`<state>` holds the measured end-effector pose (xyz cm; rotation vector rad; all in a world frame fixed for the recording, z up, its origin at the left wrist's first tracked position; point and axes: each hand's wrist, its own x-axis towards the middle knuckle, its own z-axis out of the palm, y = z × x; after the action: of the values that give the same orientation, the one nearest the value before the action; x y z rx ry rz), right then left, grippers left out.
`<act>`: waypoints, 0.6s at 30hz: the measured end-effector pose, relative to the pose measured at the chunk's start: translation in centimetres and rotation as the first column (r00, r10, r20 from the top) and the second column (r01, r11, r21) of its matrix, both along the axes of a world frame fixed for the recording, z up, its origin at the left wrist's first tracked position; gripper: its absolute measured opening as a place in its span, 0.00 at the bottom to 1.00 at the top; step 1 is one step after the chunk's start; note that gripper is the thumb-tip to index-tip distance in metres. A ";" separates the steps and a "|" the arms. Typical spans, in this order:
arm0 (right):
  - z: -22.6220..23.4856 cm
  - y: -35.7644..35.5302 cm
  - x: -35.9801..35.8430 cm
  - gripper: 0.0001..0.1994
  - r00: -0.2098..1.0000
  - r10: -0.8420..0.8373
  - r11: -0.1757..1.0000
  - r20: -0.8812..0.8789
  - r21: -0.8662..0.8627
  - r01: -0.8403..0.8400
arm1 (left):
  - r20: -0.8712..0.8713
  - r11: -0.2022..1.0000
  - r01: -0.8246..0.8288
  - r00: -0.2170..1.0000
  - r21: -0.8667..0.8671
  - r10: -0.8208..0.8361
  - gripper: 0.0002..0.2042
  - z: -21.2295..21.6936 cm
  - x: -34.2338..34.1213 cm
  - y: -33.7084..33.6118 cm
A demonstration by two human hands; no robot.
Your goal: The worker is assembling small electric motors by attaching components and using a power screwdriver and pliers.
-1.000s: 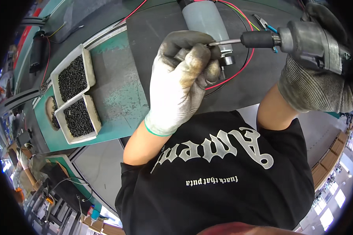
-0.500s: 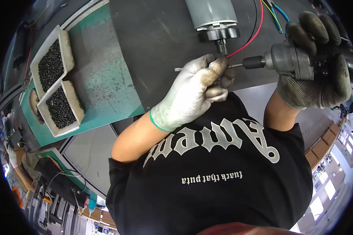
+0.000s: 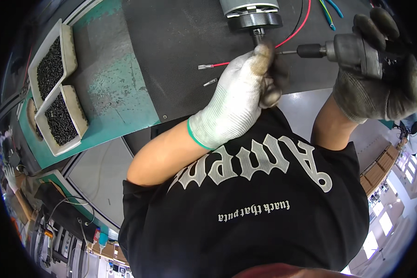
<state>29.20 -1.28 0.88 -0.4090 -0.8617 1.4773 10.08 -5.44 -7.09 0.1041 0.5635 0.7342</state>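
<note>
My left hand (image 3: 238,95), in a whitish glove with stained fingertips, is closed in a pinch just below the shaft (image 3: 257,36) of a grey motor (image 3: 250,6). What lies between its partly blurred fingers is hidden. My right hand (image 3: 373,95), in a darker, dirty glove, grips a power screwdriver (image 3: 350,53) held sideways. Its thin bit points left and reaches the left fingertips. A black collar (image 3: 255,21) surrounds the motor's shaft end. The red wire (image 3: 301,28) curves down from behind toward the left fingers, and a wire terminal (image 3: 205,67) shows left of that hand.
Two white trays (image 3: 69,51) of small black parts stand on the green mat at the left. A loose metal connector (image 3: 210,82) lies on the dark mat (image 3: 176,51). Blue-handled pliers (image 3: 330,16) lie at the top right. A co-worker's gloved hand (image 3: 10,178) shows far left.
The bench and motor sit higher in view. My left hand has turned and shifted slightly, uncovering the red wire's terminal. The screwdriver has moved slightly right and up, still in my right hand.
</note>
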 end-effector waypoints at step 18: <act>-0.5 1.0 -8.5 0.22 0.859 -0.488 0.873 0.157 0.094 0.478 | 0.016 0.918 -0.396 0.918 0.011 0.396 0.11 -2.3 -2.3 -0.4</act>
<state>20.72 -0.31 0.34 -0.6731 -0.8570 0.9582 7.78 -5.80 -9.44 -0.0044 0.5736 1.1340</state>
